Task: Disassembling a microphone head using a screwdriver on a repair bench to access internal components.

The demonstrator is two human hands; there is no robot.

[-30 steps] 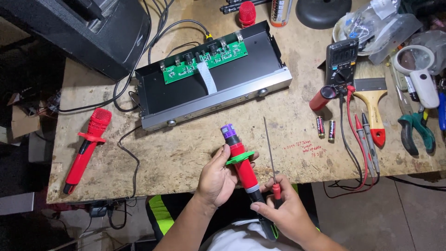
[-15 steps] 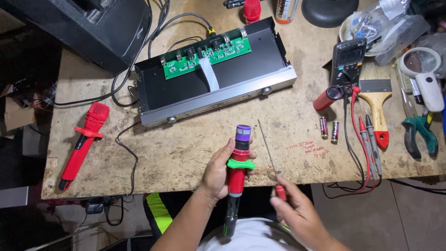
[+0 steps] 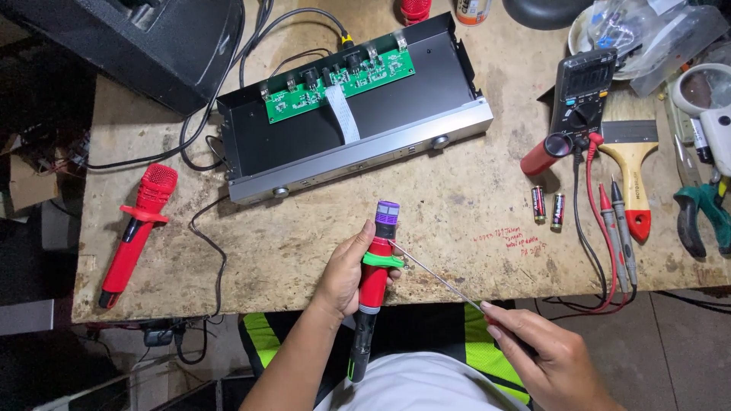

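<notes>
My left hand (image 3: 346, 272) grips a red microphone body (image 3: 373, 285) with a green collar ring and a purple top, held upright over the table's front edge. My right hand (image 3: 541, 354) holds a long thin screwdriver (image 3: 435, 275) by its handle; the shaft slants up and left, and its tip meets the microphone just above the green ring.
An open black and silver chassis (image 3: 358, 156) with a green circuit board (image 3: 339, 76) lies behind. A second red microphone (image 3: 137, 228) lies at left. At right are two batteries (image 3: 548, 207), a multimeter (image 3: 582, 91) with probes, a paintbrush (image 3: 630, 171), pliers and a magnifier.
The microphone has shifted slightly right and stands more upright. The screwdriver has swung from nearly vertical to slanting, and its tip now touches the microphone near the green ring. My right hand moved right.
</notes>
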